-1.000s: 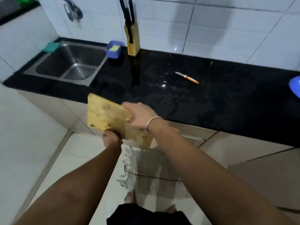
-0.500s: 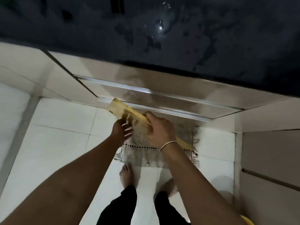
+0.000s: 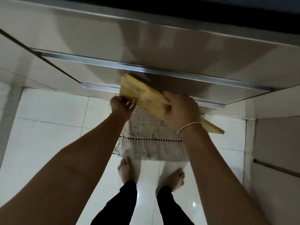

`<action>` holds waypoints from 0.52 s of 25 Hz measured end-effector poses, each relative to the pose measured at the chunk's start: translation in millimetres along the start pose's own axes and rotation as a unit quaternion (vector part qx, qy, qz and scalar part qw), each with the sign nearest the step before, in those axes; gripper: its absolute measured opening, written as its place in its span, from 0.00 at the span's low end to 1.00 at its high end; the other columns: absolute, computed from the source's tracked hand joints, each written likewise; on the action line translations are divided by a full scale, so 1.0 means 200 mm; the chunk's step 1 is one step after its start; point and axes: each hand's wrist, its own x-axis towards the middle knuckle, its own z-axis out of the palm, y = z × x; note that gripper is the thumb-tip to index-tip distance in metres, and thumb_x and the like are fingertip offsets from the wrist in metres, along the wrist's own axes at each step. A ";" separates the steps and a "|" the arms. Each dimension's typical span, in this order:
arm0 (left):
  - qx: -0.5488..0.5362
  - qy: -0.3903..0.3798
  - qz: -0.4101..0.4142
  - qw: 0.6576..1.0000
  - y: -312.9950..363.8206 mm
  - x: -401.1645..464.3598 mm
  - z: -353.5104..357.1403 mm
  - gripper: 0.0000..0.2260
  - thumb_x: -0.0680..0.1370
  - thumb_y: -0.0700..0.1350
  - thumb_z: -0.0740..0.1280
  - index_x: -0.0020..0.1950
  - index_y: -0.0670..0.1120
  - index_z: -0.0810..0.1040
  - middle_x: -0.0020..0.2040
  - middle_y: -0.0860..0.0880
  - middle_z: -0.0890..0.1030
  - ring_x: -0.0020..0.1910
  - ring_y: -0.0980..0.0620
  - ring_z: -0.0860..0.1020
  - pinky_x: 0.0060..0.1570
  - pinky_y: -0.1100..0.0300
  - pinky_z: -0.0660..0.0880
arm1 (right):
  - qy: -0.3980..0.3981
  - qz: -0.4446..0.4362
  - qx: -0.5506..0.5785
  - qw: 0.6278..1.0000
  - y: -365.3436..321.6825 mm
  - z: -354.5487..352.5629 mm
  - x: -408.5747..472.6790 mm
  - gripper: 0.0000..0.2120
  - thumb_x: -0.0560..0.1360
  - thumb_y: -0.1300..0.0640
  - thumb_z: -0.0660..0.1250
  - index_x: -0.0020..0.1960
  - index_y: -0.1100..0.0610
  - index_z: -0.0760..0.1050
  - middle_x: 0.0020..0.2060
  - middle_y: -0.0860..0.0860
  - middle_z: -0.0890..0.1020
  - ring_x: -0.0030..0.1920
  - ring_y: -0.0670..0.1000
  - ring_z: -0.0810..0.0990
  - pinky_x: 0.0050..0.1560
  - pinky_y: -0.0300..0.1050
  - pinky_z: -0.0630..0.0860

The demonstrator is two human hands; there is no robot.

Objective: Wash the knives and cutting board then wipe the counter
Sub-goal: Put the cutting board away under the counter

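A pale wooden cutting board point(image 3: 142, 95) hangs tilted in front of the cabinet drawers, below the counter edge, above the floor mat. My left hand point(image 3: 121, 105) grips its lower left edge with curled fingers. My right hand point(image 3: 180, 109) lies over the board's top face near its middle, thumb curled under the edge, covering part of it. The board's far right corner point(image 3: 214, 128) sticks out past my right wrist. No knives are in view.
The black counter's front edge point(image 3: 211, 15) runs along the top. Beige drawers with metal handle rails point(image 3: 146, 69) face me. A woven grey mat point(image 3: 149, 140) lies on the white tiled floor by my bare feet point(image 3: 125, 171). Another cabinet point(image 3: 276, 143) stands at the right.
My head has tipped down, so sink, knife block and orange-handled knife left the view. Both hands brought the board down from counter height to in front of the drawers.
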 end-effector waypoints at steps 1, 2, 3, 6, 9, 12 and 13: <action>0.001 -0.001 0.002 1.000 0.00 0.00 0.03 0.10 0.76 0.40 0.52 0.44 0.43 0.72 0.42 0.44 0.77 0.48 0.42 0.77 0.65 0.45 0.74 | -0.004 0.005 -0.012 1.000 0.03 -0.02 -0.01 0.14 0.71 0.56 0.70 0.56 0.49 0.78 0.40 0.55 0.83 0.44 0.64 0.80 0.39 0.47 0.67; 0.000 0.000 0.003 1.000 0.01 -0.01 0.05 0.09 0.76 0.40 0.52 0.40 0.43 0.70 0.38 0.44 0.75 0.44 0.43 0.75 0.65 0.45 0.74 | -0.014 0.010 -0.021 1.000 0.06 -0.03 -0.02 0.14 0.72 0.55 0.69 0.57 0.49 0.77 0.41 0.56 0.82 0.44 0.64 0.80 0.39 0.48 0.68; -0.001 0.003 0.004 1.000 0.02 0.00 0.06 0.09 0.75 0.40 0.53 0.37 0.44 0.68 0.36 0.44 0.73 0.40 0.44 0.74 0.66 0.46 0.73 | -0.027 0.017 -0.026 0.999 0.07 -0.04 -0.02 0.13 0.73 0.55 0.68 0.58 0.49 0.77 0.42 0.56 0.82 0.45 0.64 0.80 0.40 0.48 0.69; 0.025 0.011 0.010 1.000 0.02 0.00 0.07 0.10 0.76 0.42 0.56 0.34 0.47 0.64 0.34 0.47 0.71 0.37 0.46 0.72 0.63 0.54 0.71 | -0.054 0.033 -0.031 0.998 0.08 -0.07 -0.05 0.14 0.74 0.55 0.68 0.59 0.48 0.77 0.46 0.55 0.83 0.49 0.63 0.79 0.45 0.50 0.72; 0.055 -0.005 0.004 0.998 -0.03 -0.02 0.03 0.09 0.77 0.44 0.55 0.36 0.48 0.67 0.32 0.48 0.71 0.37 0.48 0.71 0.48 0.56 0.71 | -0.036 0.027 0.001 0.999 0.00 -0.14 -0.07 0.08 0.70 0.56 0.69 0.48 0.48 0.78 0.38 0.51 0.80 0.46 0.62 0.79 0.41 0.48 0.69; 0.087 0.016 -0.008 0.996 -0.05 -0.09 -0.11 0.12 0.78 0.49 0.55 0.50 0.46 0.77 0.45 0.47 0.81 0.43 0.47 0.79 0.54 0.56 0.76 | -0.083 0.014 0.017 0.996 -0.18 -0.22 -0.02 0.08 0.68 0.56 0.68 0.37 0.49 0.69 0.30 0.45 0.69 0.42 0.60 0.79 0.39 0.46 0.67; 0.099 0.034 -0.014 0.994 -0.05 -0.14 -0.17 0.14 0.79 0.52 0.56 0.54 0.47 0.77 0.49 0.47 0.81 0.44 0.47 0.79 0.52 0.57 0.76 | -0.107 0.009 0.009 0.994 -0.23 -0.25 0.01 0.07 0.68 0.56 0.68 0.39 0.49 0.70 0.31 0.45 0.70 0.44 0.59 0.79 0.40 0.45 0.69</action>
